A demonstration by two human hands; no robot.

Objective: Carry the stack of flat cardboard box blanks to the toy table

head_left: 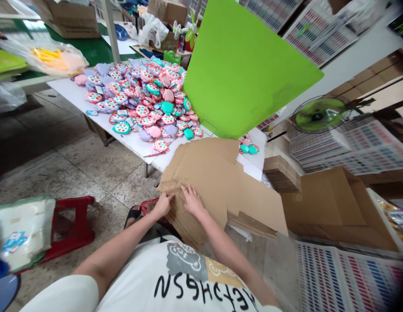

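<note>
A stack of flattened brown cardboard sheets (217, 182) leans from my lap against the white table (77, 97). My left hand (162, 204) grips the near left edge of the stack, fingers curled round it. My right hand (191, 200) lies on the top sheet right beside it, fingers bent and pressing along the same edge. Both forearms reach forward from my white printed shirt.
A heap of pink, purple and teal toys (145, 102) covers the table. A large green board (243, 69) stands at its right end. A red stool (74, 225) sits on the floor at left. A green fan (318, 113), cardboard boxes (331, 203) and colourful printed packaging (347, 273) crowd the right.
</note>
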